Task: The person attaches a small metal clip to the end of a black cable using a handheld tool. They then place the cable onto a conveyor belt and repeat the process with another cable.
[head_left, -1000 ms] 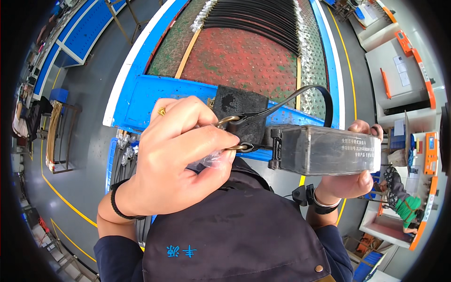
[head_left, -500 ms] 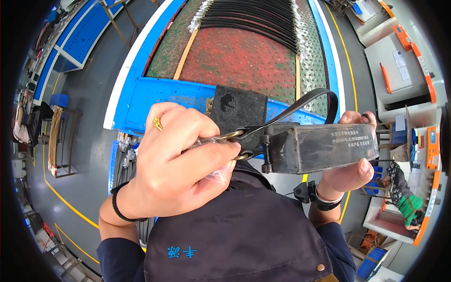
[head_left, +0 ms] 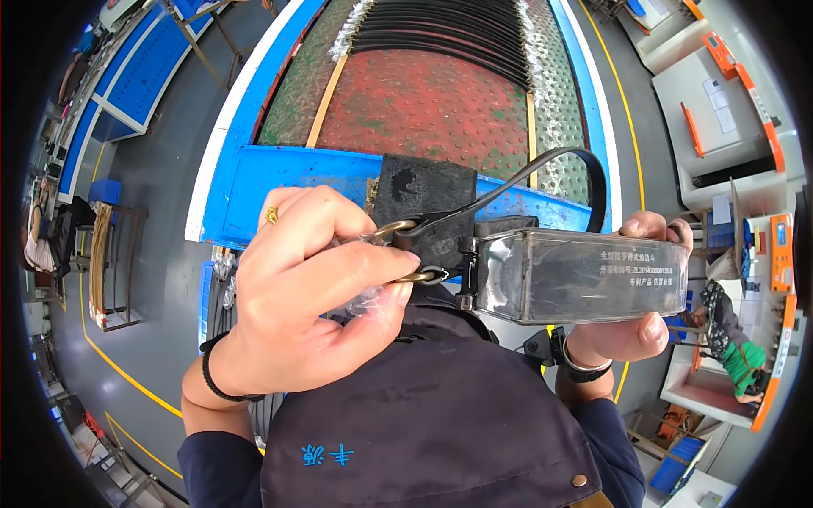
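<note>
My left hand (head_left: 292,296) is closed around the wrapped end of a black strap (head_left: 517,179). Brass-coloured hooks (head_left: 396,229) stick out between its fingers, with clear plastic film (head_left: 362,303) bunched beneath. From the hooks the strap arches up and curls down behind a smoky see-through box (head_left: 576,279), so its far part is hidden. My right hand (head_left: 605,345) grips this box from behind, thumb at the lower edge and fingertips over the top. A black hinge-like fitting (head_left: 467,273) at the box's left end sits close beside the hooks.
Beyond my hands is a blue-framed table (head_left: 296,169) with a red and green studded surface. Many black straps with plastic-wrapped ends lie across its far part (head_left: 440,30). A dark pad (head_left: 423,186) covers its near edge. A person in green (head_left: 741,364) works at the right.
The hooks and the box's hinged end have shifted slightly left. The box has sunk a little and tilted, showing more of its front. Both hands keep their hold.
</note>
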`<action>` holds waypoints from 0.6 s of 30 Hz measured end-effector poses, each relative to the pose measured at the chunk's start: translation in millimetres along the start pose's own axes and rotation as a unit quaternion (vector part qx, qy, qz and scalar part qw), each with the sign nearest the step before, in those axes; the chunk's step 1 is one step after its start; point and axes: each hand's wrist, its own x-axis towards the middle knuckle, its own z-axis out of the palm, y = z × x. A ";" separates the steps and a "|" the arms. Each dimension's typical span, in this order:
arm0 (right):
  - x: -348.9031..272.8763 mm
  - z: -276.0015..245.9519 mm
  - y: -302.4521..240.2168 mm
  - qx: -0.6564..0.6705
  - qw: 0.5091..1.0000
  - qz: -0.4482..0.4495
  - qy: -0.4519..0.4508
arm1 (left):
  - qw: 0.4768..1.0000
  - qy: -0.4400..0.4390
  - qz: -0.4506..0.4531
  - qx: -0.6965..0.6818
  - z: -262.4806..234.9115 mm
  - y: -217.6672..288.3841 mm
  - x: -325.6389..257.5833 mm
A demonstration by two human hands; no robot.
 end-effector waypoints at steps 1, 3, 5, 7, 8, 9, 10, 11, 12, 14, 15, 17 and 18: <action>0.4 0.2 0.6 -0.006 1.000 -0.002 -0.005 | 1.000 0.000 0.001 0.002 0.1 -0.1 0.1; 2.5 -2.0 2.1 0.002 1.000 -0.009 -0.011 | 1.000 0.003 0.000 -0.003 1.2 -2.2 -0.6; 6.3 -8.7 5.8 0.054 0.999 0.001 -0.010 | 1.000 -0.006 -0.015 -0.005 0.3 -2.9 -1.5; 11.1 -20.7 11.0 0.151 0.988 0.028 0.003 | 0.999 -0.032 -0.041 -0.004 -4.1 -1.0 -2.9; 14.0 -23.8 10.0 0.242 0.968 0.045 -0.040 | 0.999 -0.035 -0.041 -0.006 -4.6 -1.8 -3.4; 18.6 -26.9 11.5 0.309 0.946 0.033 -0.091 | 0.999 -0.037 -0.040 -0.003 -7.2 -2.7 -3.5; 21.2 -28.6 8.9 0.337 0.938 0.032 -0.067 | 0.999 -0.038 -0.039 0.000 -9.1 -3.2 -4.1; 21.9 -31.5 4.5 0.366 0.929 0.032 -0.043 | 0.999 -0.021 -0.048 -0.010 -7.7 -4.5 -6.5; 21.4 -36.7 1.6 0.345 0.939 0.018 0.000 | 0.998 -0.003 -0.053 -0.014 -4.7 -9.8 -9.2; 28.1 -64.5 1.7 0.388 0.918 0.000 -0.077 | 0.993 0.016 -0.114 -0.022 -10.4 -16.9 -14.1; 33.0 -75.1 2.6 0.415 0.897 0.005 -0.149 | 0.988 0.050 -0.140 -0.051 -10.9 -25.7 -17.5; 35.5 -85.2 6.9 0.356 0.932 0.005 -0.065 | 0.957 0.108 -0.240 -0.119 -14.3 -44.9 -35.0; 38.1 -92.6 22.7 0.362 0.931 0.001 -0.049 | 0.932 0.152 -0.272 -0.184 -13.4 -57.4 -45.5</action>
